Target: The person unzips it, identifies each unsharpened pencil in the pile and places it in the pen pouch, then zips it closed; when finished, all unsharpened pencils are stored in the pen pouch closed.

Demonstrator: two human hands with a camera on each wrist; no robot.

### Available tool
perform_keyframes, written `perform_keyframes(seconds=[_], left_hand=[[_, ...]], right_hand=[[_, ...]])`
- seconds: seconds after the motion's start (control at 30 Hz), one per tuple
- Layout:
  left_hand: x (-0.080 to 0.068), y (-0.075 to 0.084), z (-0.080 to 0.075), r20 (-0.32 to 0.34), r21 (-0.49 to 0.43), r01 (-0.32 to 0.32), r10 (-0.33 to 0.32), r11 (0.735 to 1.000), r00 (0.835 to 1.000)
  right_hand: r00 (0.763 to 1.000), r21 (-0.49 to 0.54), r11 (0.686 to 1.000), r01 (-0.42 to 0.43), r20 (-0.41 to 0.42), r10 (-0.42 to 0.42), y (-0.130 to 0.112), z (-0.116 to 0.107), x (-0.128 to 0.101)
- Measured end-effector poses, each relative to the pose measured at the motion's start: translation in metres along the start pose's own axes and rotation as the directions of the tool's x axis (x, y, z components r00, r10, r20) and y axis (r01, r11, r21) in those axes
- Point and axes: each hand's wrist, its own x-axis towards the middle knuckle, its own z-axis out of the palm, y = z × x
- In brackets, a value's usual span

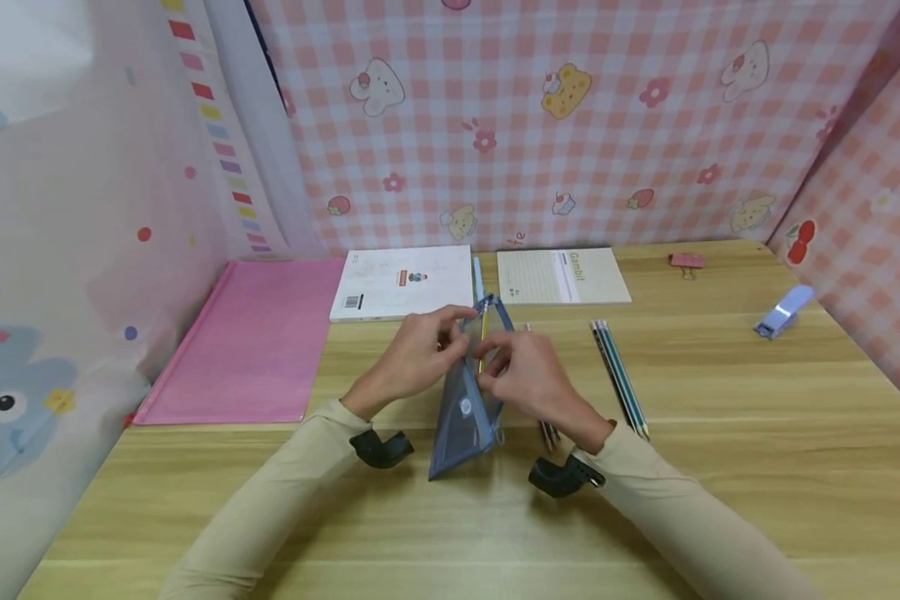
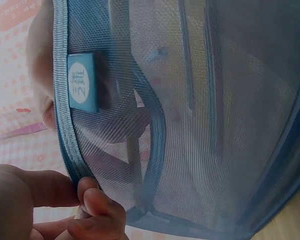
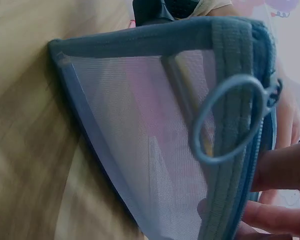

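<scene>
A blue mesh zip pouch (image 1: pixel 457 421) stands tilted on the table with its mouth parted. My left hand (image 1: pixel 420 354) pinches one edge of the mouth; its fingertips (image 2: pixel 97 200) also show on the blue trim. At the opening, my right hand (image 1: pixel 528 375) has its fingertips around a yellow pencil (image 1: pixel 484 321) that slants down into the pouch. Through the mesh, long thin shapes (image 2: pixel 210 75) show inside in the left wrist view. A zip ring (image 3: pixel 227 120) hangs near the right fingers (image 3: pixel 280 170). Beside the right wrist lie dark pencils (image 1: pixel 549 435), partly hidden by the hand.
Several green and dark pencils (image 1: pixel 621 379) lie to the right. Behind are a white book (image 1: pixel 375 287) and a notepad (image 1: pixel 600 279). A pink folder (image 1: pixel 247 342) lies left; a pink binder clip (image 1: pixel 686 261) and a light blue stapler-like object (image 1: pixel 783 312) sit right.
</scene>
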Motion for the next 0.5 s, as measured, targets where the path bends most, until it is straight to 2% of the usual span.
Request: perform_keyframes(seconds=[0.23,0.5], left_hand=[[-0.001,-0.001,-0.001,-0.010,0.010,0.012,-0.012,1.000,1.000],[-0.002,-0.002,-0.002,-0.017,-0.002,0.017,-0.017,1.000,1.000]], right_hand=[[0.998,-0.047,0.998,0.049,-0.042,-0.051,0.009,-0.011,-0.004],[0.992,-0.044,0.998,0.045,-0.119,-0.050,0.038,-0.053,-0.010]])
